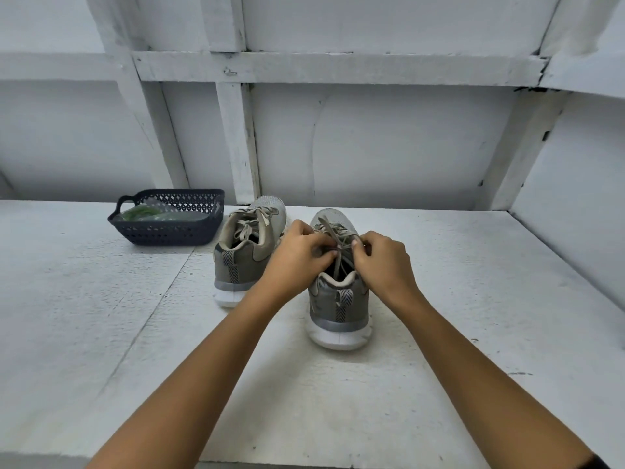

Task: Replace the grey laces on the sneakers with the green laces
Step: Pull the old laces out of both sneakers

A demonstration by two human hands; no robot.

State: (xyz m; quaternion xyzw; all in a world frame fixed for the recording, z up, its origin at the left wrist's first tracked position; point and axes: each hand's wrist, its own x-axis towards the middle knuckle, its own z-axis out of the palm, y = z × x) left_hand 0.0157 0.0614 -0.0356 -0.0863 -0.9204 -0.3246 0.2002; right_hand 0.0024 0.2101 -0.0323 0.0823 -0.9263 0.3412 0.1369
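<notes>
While left hand, right hand fingers pinch flat grey laces — mesh sneaker upright, rough white table.

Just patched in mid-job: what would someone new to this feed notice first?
Both hands meet at centre: the left hand and right hand pinch the grey laces over the nearer sneaker, heel toward the camera. The second sneaker stands just left of it, also laced grey. Far left, a dark basket holds the green laces in clear wrapping.
</notes>
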